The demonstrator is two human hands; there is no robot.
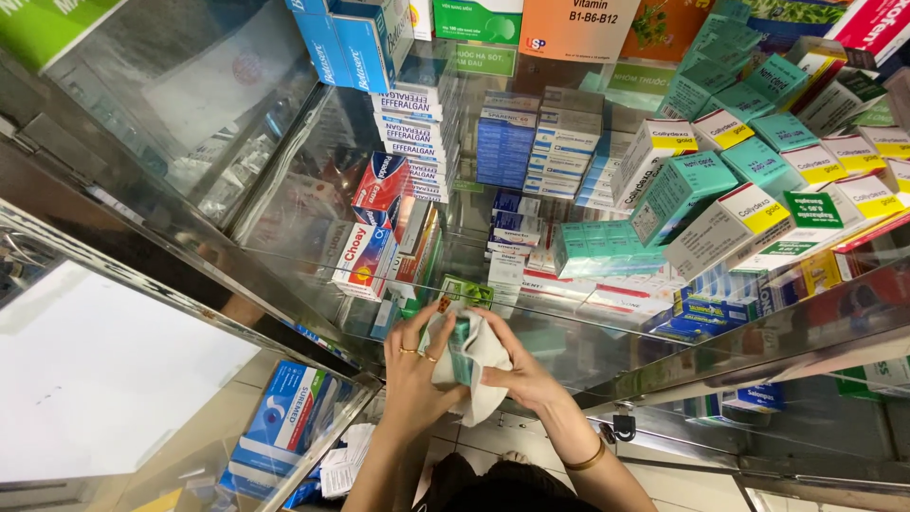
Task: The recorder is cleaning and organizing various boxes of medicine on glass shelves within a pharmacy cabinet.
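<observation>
Two bare hands meet at about six o'clock in the view, just in front of the glass shelf's edge (664,334). The left hand (414,372), with rings on two fingers, is curled around a white cloth (485,365) from the nine o'clock side, its fingers bent over the fabric. The right hand (522,372), a bangle (588,461) on its wrist, closes on the same cloth from the three o'clock side. Between the two palms, wrapped in the cloth, sits a small teal box (461,349); only its narrow upper part shows, so its full shape cannot be told. Both hands grip the cloth with the box pressed between them.

Just beyond the hands, at twelve o'clock, small green packets (466,290) lie on the shelf. At ten o'clock stand red and white cartons (365,256), and above them a tall stack of white and blue boxes (412,128). At two o'clock a heap of teal boxes (682,190) and white boxes with yellow labels (749,216) leans across the shelf. At eight o'clock, low down, a blue and white carton (284,410) rests behind glass.
</observation>
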